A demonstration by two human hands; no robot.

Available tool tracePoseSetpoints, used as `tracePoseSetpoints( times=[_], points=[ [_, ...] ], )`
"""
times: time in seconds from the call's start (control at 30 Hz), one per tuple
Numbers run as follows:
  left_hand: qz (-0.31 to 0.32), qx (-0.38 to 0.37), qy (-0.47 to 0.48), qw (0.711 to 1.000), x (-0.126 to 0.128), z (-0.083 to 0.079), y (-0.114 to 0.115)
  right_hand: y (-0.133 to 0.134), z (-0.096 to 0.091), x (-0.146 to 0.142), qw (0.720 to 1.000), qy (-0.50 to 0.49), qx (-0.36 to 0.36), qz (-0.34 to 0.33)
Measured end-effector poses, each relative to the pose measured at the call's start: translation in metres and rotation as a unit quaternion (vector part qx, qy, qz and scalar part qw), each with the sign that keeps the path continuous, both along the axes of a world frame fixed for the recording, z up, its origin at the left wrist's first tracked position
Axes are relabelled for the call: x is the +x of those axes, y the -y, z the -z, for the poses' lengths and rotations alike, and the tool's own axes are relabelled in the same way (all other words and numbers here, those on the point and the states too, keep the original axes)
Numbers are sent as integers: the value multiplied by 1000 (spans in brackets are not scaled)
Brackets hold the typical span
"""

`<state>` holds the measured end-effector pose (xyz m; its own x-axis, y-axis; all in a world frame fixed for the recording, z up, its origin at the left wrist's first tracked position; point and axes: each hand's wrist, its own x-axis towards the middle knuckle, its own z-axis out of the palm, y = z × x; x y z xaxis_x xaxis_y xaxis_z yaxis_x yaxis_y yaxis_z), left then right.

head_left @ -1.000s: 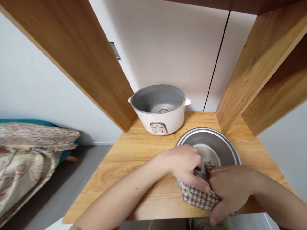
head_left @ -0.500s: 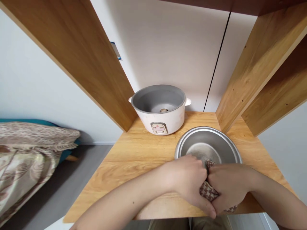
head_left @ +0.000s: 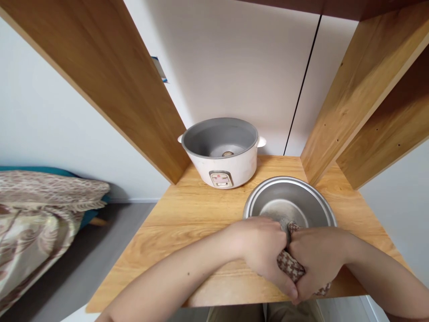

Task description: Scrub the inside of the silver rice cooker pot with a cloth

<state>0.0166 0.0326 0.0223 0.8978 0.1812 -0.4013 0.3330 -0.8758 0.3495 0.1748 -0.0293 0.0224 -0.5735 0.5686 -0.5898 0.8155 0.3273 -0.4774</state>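
Observation:
A grey metal rice cooker inner pot (head_left: 311, 203) sits at the near right of the wooden desk, its open top facing up. My left hand (head_left: 266, 248) is closed over its near-left rim, with fingertips hidden inside and the thumb outside. Beside it, my right hand (head_left: 318, 257) grips a brown-and-white houndstooth cloth (head_left: 290, 264) bunched over the near rim. One end of the cloth pokes up inside the pot, and another shows below the right hand. The two thumbs nearly meet in front of the pot.
Behind, a white rice cooker body (head_left: 231, 170) stands open against the wall, heating plate visible inside. Upright wooden panels (head_left: 134, 107) flank the desk (head_left: 161, 241). A bed with patterned bedding (head_left: 43, 232) lies at left.
The whole view has shifted very slightly. Both hands keep their hold at the near rim, and the pot and cooker body stay where they were.

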Motion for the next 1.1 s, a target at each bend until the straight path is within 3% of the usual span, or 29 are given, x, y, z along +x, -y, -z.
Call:
tracePoseSetpoints(
  times=[0.17,0.4,0.63,0.87,1.1],
  points=[
    [-17,-7,9,1000,0,-1,0,2,4,2,998,-30,55,7],
    [-5,-4,-7,1000,1,0,-1,-1,-4,0,999,10,-37,-4],
    [-21,-14,-8,1000,1,-2,-1,0,6,3,998,-8,59,-9],
    [-14,-1,-19,1000,1,-1,0,-2,-2,0,1000,5,-15,-13],
    [-21,-17,-13,1000,1,-4,-1,0,6,3,999,-10,52,-10]
  ],
)
